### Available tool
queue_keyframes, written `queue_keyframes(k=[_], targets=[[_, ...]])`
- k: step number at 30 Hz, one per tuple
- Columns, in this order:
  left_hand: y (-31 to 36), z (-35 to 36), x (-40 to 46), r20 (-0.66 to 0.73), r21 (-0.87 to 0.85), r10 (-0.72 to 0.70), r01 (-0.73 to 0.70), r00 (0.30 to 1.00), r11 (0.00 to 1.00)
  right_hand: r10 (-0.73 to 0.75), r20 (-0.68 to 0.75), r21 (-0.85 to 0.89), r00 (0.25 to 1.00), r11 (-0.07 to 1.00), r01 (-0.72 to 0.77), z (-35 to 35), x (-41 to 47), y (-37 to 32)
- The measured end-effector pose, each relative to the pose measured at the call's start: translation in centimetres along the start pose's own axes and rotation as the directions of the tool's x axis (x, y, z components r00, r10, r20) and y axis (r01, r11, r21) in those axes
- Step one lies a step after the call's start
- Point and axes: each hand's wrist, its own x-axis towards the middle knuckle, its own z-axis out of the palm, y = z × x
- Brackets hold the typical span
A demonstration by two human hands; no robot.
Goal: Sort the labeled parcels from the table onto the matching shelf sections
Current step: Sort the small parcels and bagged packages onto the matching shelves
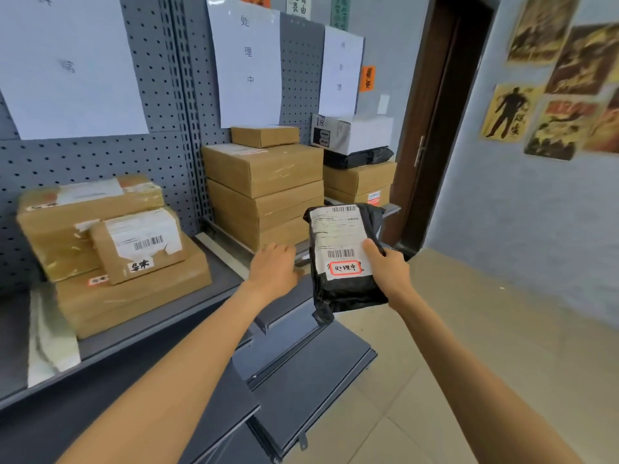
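Your right hand (388,269) grips the black poly-mailer parcel (345,256) along its right edge: the thumb lies flat on the white shipping label (338,242), the other fingers are curled behind the bag and hidden. The parcel is held upright in the air, clear of the shelf, just in front of the shelf's front edge at the middle section. A red-bordered tag (346,268) at the label's lower end reads 处理中.

Your left hand (274,266) holds nothing. It is palm down, fingers loosely extended toward the shelf's front edge (214,244), beside the parcel's left side (whether the fingertips touch the metal cannot be told).

On the grey metal shelf, the middle section carries a stack of brown cartons (264,192) topped by a small brown box (264,135), under a white paper sign (246,58) reading 处理中 on the pegboard back. The left section holds taped cartons (90,226) with handwritten tags, under another white sign (67,61), blurred. The right end holds a white box (351,132) on a black bag (358,157) on brown cartons. Beyond the shelf's right end stands a dark door (435,122); posters (556,88) hang on the right wall.
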Motion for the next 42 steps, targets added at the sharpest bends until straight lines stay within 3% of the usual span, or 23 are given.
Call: queue_keyframes(k=[9,23,31,42], targets=[[7.5,2.3,8.6,-0.042,-0.01,0.019,-0.019,0.999,1.0,-0.029,-0.03,0.001,0.999,1.0,0.029,-7.6,8.6,1.7],[16.0,5.2,18.3,-0.08,0.025,-0.198,0.2,0.977,0.979,-0.136,0.193,-0.005,0.972,0.99,0.14,-15.1,22.5,3.2],[13.8,1.7,23.0,-0.194,0.063,-0.274,0.291,0.942,0.955,-0.22,0.316,0.053,0.923,0.975,0.214,-12.9,28.5,0.6],[4.3,-4.0,33.4,-0.366,0.085,-0.327,0.381,0.871,0.92,-0.214,0.41,-0.031,0.887,0.968,0.248,-3.4,37.7,-2.1]])
